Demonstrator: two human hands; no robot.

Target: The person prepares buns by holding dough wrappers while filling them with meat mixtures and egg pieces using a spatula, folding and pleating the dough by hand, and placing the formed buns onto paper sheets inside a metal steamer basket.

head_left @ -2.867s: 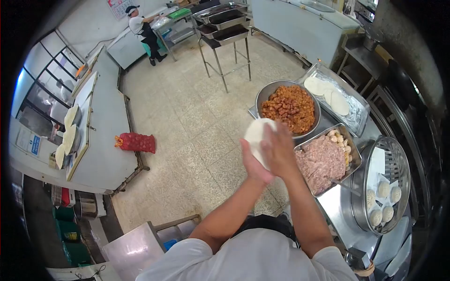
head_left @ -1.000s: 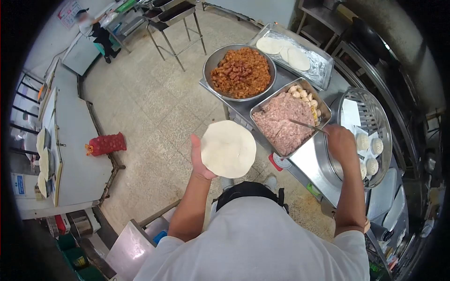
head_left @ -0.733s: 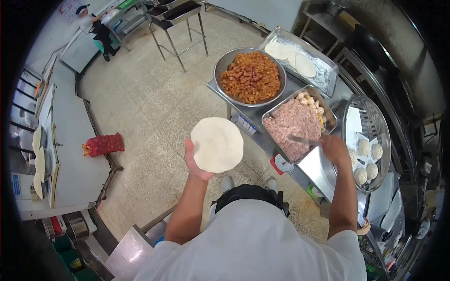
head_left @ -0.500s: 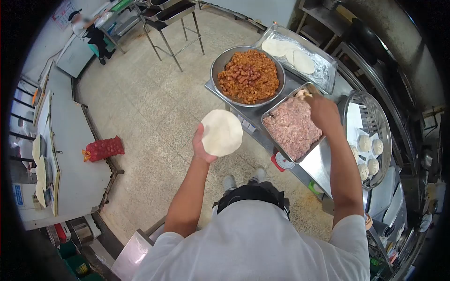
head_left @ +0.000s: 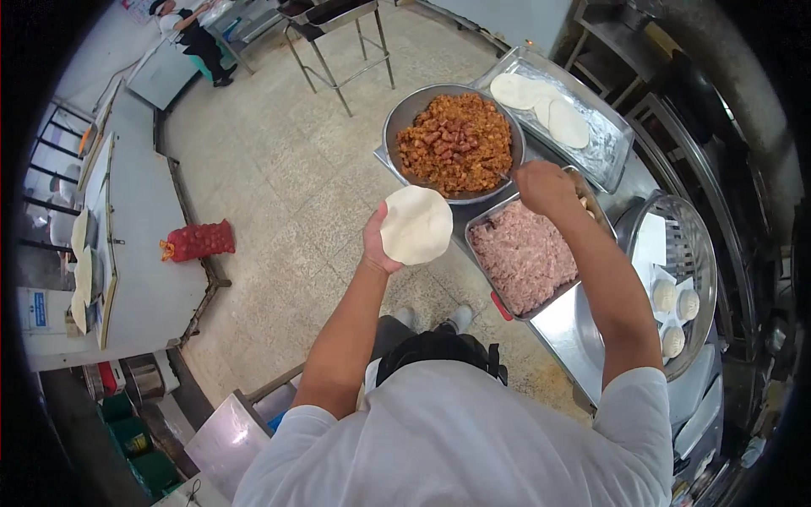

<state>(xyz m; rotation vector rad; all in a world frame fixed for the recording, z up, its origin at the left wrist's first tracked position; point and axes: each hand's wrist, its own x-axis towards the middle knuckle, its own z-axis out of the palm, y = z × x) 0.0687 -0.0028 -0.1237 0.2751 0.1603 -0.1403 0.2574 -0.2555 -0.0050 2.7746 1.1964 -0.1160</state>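
Observation:
My left hand point(head_left: 376, 245) holds a flat round dough wrapper point(head_left: 416, 226) on its palm, thumb at the edge and the other fingers hidden beneath. My right hand point(head_left: 549, 188) is closed around a thin utensil point(head_left: 506, 177), mostly hidden by the fist, whose tip points at the bowl's edge. Below that hand lies pink minced meat point(head_left: 524, 258) in a rectangular metal tray point(head_left: 601, 211). Beyond the wrapper stands a round metal bowl point(head_left: 393, 135) heaped with orange-brown filling point(head_left: 456, 139), with darker reddish chunks on top.
Several dough rounds point(head_left: 568, 124) lie in a metal tray point(head_left: 623, 160) at the back. Pleated buns point(head_left: 664, 296) sit in a round perforated steamer point(head_left: 712, 270) at right. A red mesh sack point(head_left: 203, 241) is at left. A person point(head_left: 196, 42) stands far off by a counter.
My right hand has moved left and slightly forward, from the meat tray's far corner toward the bowl. My left hand with the wrapper has shifted slightly up and right. The camera view has shifted too.

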